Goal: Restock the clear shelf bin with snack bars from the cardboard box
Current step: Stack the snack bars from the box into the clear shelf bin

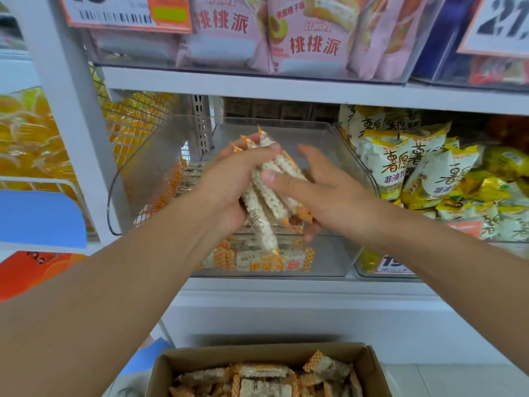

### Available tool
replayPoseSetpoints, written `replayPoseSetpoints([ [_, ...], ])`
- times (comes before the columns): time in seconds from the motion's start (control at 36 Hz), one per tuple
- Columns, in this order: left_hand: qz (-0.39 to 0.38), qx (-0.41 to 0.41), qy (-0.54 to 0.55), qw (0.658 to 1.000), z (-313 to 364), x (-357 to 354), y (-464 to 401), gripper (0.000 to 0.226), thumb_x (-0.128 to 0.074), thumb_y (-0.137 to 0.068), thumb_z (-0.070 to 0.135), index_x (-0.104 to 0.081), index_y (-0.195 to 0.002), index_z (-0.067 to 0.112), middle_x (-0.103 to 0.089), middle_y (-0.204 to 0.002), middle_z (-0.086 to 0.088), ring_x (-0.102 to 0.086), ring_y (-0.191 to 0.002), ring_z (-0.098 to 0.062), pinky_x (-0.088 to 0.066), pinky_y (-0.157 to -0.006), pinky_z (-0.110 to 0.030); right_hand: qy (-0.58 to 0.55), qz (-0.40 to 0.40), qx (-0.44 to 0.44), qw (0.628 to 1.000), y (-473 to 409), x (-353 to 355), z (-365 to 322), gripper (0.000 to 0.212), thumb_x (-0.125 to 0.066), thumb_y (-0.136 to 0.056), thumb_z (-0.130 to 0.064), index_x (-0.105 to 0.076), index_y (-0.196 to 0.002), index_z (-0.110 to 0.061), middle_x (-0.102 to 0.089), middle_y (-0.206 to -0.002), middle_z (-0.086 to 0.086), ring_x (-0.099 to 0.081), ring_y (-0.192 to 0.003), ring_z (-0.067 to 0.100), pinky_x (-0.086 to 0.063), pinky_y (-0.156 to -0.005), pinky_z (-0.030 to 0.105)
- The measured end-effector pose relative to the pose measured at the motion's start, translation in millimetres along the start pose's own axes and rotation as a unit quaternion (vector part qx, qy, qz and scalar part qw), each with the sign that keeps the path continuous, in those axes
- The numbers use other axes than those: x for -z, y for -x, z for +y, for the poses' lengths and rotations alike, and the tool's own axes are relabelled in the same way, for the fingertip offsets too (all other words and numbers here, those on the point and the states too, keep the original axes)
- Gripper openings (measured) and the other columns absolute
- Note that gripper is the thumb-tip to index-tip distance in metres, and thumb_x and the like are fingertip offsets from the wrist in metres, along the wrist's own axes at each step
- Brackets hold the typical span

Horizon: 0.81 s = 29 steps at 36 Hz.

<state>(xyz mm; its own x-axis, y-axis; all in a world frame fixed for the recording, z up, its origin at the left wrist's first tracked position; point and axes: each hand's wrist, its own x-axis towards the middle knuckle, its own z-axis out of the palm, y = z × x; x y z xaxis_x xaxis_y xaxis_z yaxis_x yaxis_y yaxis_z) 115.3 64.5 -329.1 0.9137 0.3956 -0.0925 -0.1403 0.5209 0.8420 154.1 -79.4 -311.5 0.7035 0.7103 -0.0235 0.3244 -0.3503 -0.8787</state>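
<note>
1. Bin point(320, 253): clear plastic, open-topped, on the shelf directly beneath and around both hands; a few bars lie flat along its front and left side.
2. Bars point(269, 196): a bundle of long, pale, speckled bars in clear wrappers with orange ends, held tilted between the two hands above the bin.
3. Box point(375, 371): brown cardboard, open, below the hands and nearer the person, holding jumbled loose bars.
</note>
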Motion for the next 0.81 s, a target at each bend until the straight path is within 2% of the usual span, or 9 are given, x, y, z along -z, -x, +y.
replayPoseSetpoints([
  [0.06, 0.056, -0.034, 0.016, 0.998, 0.8, -1.1, -0.6, 0.029, -0.077, -0.082, 0.005, -0.063, -0.101, 0.022, -0.073, -0.073, 0.0, -0.072, -0.067, -0.019, -0.06, -0.06, -0.035, 0.096, 0.046, 0.061, 0.992, 2.1, 6.1, 2.1, 0.114, -0.07, -0.062, -0.072, -0.015, -0.155, -0.035, -0.057, -0.123, -0.01, -0.065, -0.101, 0.009, -0.058, -0.081, 0.03],
  [0.11, 0.1, -0.054, 0.029, 0.993, 1.1, -0.4, -1.8, 0.028, -0.077, -0.082, 0.003, -0.062, -0.099, 0.02, -0.072, -0.067, 0.0, -0.072, -0.062, -0.018, -0.06, -0.057, -0.035, 0.208, 0.067, 0.109, 0.97, 6.1, 8.2, 2.2, 0.117, -0.072, -0.063, -0.073, -0.016, -0.157, -0.032, -0.043, -0.142, -0.014, -0.047, -0.12, 0.001, -0.04, -0.088, 0.017],
  [0.19, 0.121, -0.057, 0.033, 0.99, 0.5, -1.1, -1.2, 0.027, -0.077, -0.082, 0.005, -0.059, -0.098, 0.019, -0.071, -0.069, -0.002, -0.071, -0.06, -0.02, -0.058, -0.053, -0.035, 0.301, 0.07, 0.158, 0.938, 10.0, 0.0, 6.4, 0.11, -0.071, -0.068, -0.072, -0.016, -0.155, -0.033, -0.039, -0.147, -0.009, -0.041, -0.13, 0.008, -0.037, -0.102, 0.023],
  [0.28, 0.123, -0.055, 0.025, 0.991, -0.5, -2.2, -2.3, 0.026, -0.077, -0.083, 0.009, -0.059, -0.098, 0.019, -0.072, -0.076, -0.007, -0.072, -0.064, -0.023, -0.058, -0.054, -0.036, 0.363, 0.089, 0.205, 0.905, 8.8, -9.5, 9.2, 0.094, -0.06, -0.078, -0.067, -0.016, -0.153, -0.033, -0.043, -0.137, -0.002, -0.049, -0.125, 0.025, -0.049, -0.098, 0.046],
  [0.42, 0.094, -0.015, -0.002, 0.995, 5.8, 1.3, -1.2, 0.033, -0.072, -0.088, 0.026, -0.063, -0.115, 0.01, -0.074, -0.086, -0.007, -0.073, -0.071, -0.022, -0.059, -0.058, -0.033, 0.42, 0.095, 0.216, 0.876, 3.5, -8.0, 1.7, 0.066, -0.052, -0.087, -0.055, -0.037, -0.144, -0.027, -0.053, -0.121, 0.003, -0.059, -0.1, 0.027, -0.053, -0.082, 0.044],
  [0.5, 0.052, 0.008, -0.018, 0.998, 9.6, 6.0, 0.1, 0.019, -0.061, -0.095, 0.029, -0.068, -0.089, 0.012, -0.074, -0.074, -0.002, -0.072, -0.067, -0.018, -0.058, -0.065, -0.029, 0.408, 0.103, 0.214, 0.881, 0.6, -9.8, 2.7, 0.062, -0.046, -0.085, -0.055, -0.044, -0.141, -0.027, -0.058, -0.123, 0.004, -0.061, -0.104, 0.029, -0.053, -0.084, 0.044],
  [0.69, 0.063, -0.002, -0.004, 0.998, 4.2, 6.6, 2.4, 0.011, -0.071, -0.089, 0.016, -0.068, -0.078, 0.013, -0.075, -0.079, -0.008, -0.074, -0.07, -0.021, -0.06, -0.064, -0.032, 0.459, 0.193, 0.216, 0.84, -4.7, -17.1, 6.3, 0.069, -0.041, -0.08, -0.069, -0.056, -0.132, -0.026, -0.066, -0.116, 0.0, -0.064, -0.1, 0.028, -0.057, -0.072, 0.042],
  [0.75, 0.069, 0.006, 0.002, 0.998, 0.9, 7.8, 0.7, 0.014, -0.077, -0.083, 0.013, -0.071, -0.096, 0.009, -0.076, -0.089, -0.011, -0.075, -0.079, -0.024, -0.06, -0.064, -0.034, 0.456, 0.193, 0.219, 0.841, -6.3, -15.0, 7.0, 0.069, -0.043, -0.08, -0.071, -0.057, -0.131, -0.026, -0.066, -0.113, 0.0, -0.063, -0.102, 0.027, -0.056, -0.074, 0.042],
  [0.81, 0.081, 0.018, 0.01, 0.997, -1.5, 9.6, -1.1, 0.048, -0.079, -0.079, 0.01, -0.063, -0.123, 0.006, -0.075, -0.102, -0.015, -0.075, -0.088, -0.028, -0.06, -0.065, -0.036, 0.432, 0.174, 0.214, 0.859, -7.6, -12.3, 6.3, 0.068, -0.054, -0.081, -0.071, -0.055, -0.131, -0.026, -0.066, -0.114, 0.001, -0.063, -0.101, 0.026, -0.055, -0.079, 0.041],
])
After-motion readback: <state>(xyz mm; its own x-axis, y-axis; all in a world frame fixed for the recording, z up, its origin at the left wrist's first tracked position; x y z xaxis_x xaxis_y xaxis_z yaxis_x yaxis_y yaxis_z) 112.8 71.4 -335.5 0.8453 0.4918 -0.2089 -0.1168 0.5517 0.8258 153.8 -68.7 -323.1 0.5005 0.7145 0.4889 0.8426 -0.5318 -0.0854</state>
